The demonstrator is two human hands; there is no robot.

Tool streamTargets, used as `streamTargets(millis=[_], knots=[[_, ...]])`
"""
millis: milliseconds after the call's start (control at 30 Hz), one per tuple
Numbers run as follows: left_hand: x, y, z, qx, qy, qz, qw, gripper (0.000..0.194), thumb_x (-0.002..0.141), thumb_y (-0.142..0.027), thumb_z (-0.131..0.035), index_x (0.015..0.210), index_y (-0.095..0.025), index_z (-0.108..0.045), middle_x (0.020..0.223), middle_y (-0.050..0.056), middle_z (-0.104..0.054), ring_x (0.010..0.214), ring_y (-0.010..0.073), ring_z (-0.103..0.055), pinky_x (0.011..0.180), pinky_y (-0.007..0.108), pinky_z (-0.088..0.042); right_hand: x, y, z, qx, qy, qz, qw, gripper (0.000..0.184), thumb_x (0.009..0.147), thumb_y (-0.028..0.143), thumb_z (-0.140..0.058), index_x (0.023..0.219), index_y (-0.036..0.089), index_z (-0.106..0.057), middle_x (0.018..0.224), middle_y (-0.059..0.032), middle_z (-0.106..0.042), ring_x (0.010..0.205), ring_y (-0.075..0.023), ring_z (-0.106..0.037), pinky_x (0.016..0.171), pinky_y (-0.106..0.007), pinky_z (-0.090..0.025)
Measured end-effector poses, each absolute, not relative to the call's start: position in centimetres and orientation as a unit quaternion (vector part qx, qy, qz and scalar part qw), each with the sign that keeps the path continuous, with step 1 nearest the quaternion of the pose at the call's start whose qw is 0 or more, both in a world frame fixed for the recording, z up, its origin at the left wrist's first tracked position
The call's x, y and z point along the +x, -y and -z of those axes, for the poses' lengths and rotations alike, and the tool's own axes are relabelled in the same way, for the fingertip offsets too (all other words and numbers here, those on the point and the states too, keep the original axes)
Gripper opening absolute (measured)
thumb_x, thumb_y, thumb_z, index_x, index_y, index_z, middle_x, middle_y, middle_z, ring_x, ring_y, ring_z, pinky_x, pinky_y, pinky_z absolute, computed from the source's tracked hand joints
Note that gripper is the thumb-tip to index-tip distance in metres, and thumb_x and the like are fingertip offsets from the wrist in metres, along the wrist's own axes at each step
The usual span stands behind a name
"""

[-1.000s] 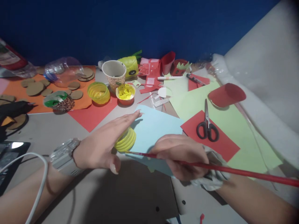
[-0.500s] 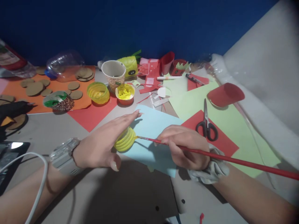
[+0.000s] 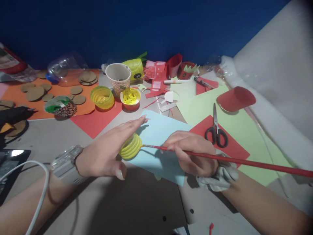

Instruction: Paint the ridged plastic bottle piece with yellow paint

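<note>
My left hand [image 3: 102,151] curves around a ribbed plastic bottle piece [image 3: 131,148] coated in yellow, over a light blue sheet [image 3: 161,127]. The fingers stretch along its far side and the thumb stands apart in front. The palm hides the piece's left part, so I cannot see every contact. Pinched in my right hand [image 3: 192,151] is a long red paintbrush [image 3: 234,159], its yellow-stained tip touching the right side of the bottle piece.
Beyond the hands stand a small cup of yellow paint [image 3: 130,99], a paper cup [image 3: 118,76] and a yellow plastic cup [image 3: 102,98]. Scissors [image 3: 216,129] lie on red paper at right. Cardboard discs [image 3: 35,93] sit on orange paper. A white cable [image 3: 44,182] crosses my left forearm.
The brush's back end has tipped slightly upward in the view, and its tip has shifted a little lower on the bottle piece. My left hand stays nearly still.
</note>
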State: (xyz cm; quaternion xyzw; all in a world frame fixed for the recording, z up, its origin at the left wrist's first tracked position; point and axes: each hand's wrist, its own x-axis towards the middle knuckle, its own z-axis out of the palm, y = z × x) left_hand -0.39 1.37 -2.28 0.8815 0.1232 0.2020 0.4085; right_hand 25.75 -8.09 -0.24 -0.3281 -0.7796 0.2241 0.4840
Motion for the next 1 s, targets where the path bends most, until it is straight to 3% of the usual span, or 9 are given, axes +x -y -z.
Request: streamTargets(millis=[100, 333, 467, 633, 833, 1000], knots=[[-0.3, -1.3, 2.1, 0.878, -0.124, -0.204, 0.416, 0.106, 0.077, -0.094, -0.034, 0.162, -0.032, -0.019, 0.167, 0.003, -0.027, 0.149, 0.0393, -0.035, 0.124, 0.054, -0.03, 26.2, 7.9, 0.0, -0.337, 0.781, -0.213, 0.481, 0.017, 0.088, 0.006, -0.051, 0.091, 0.019, -0.061, 0.079, -0.0062, -0.07, 0.068, -0.0173, -0.068, 0.063, -0.031, -0.059], [-0.3, -1.4, 2.0, 0.881, -0.121, -0.195, 0.413, 0.111, 0.075, -0.093, -0.042, 0.162, -0.029, -0.018, 0.168, 0.005, -0.024, 0.15, 0.0409, -0.033, 0.125, 0.054, -0.029, 26.1, 8.0, 0.4, -0.303, 0.743, -0.268, 0.533, 0.019, 0.095, 0.012, -0.048, 0.098, 0.022, -0.063, 0.079, -0.0067, -0.071, 0.07, -0.0205, -0.071, 0.063, -0.035, -0.062], [-0.3, -1.4, 2.1, 0.88, -0.119, -0.192, 0.418, 0.113, 0.072, -0.094, -0.044, 0.162, -0.031, -0.017, 0.168, 0.005, -0.026, 0.149, 0.0412, -0.034, 0.124, 0.055, -0.03, 26.1, 8.1, 0.7, -0.302, 0.741, -0.319, 0.507, 0.019, 0.095, 0.012, -0.05, 0.101, 0.022, -0.065, 0.085, -0.008, -0.073, 0.077, -0.0207, -0.073, 0.069, -0.035, -0.063], [-0.3, -1.2, 1.9, 0.878, -0.12, -0.197, 0.419, 0.105, 0.079, -0.092, -0.035, 0.162, -0.03, -0.018, 0.167, 0.005, -0.027, 0.149, 0.0402, -0.034, 0.123, 0.055, -0.03, 26.4, 7.9, 1.0, -0.348, 0.746, -0.281, 0.493, 0.012, 0.094, 0.012, -0.053, 0.097, 0.019, -0.063, 0.087, -0.007, -0.072, 0.084, -0.0191, -0.073, 0.073, -0.032, -0.061], [-0.3, -1.2, 1.9, 0.88, -0.114, -0.202, 0.414, 0.105, 0.079, -0.092, -0.035, 0.162, -0.029, -0.019, 0.168, 0.007, -0.026, 0.149, 0.0404, -0.034, 0.123, 0.053, -0.03, 26.4, 7.7, 1.0, -0.387, 0.744, -0.248, 0.484, 0.013, 0.094, 0.011, -0.053, 0.091, 0.019, -0.063, 0.087, -0.0058, -0.072, 0.082, -0.0177, -0.072, 0.073, -0.03, -0.059], [-0.2, -1.2, 1.7, 0.875, -0.121, -0.188, 0.429, 0.106, 0.077, -0.095, -0.03, 0.162, -0.033, -0.017, 0.167, 0.004, -0.028, 0.149, 0.0394, -0.034, 0.124, 0.053, -0.028, 26.3, 8.1, 1.2, -0.339, 0.724, -0.263, 0.541, 0.016, 0.096, 0.011, -0.047, 0.097, 0.022, -0.06, 0.082, -0.0028, -0.068, 0.073, -0.0156, -0.07, 0.066, -0.029, -0.06]])
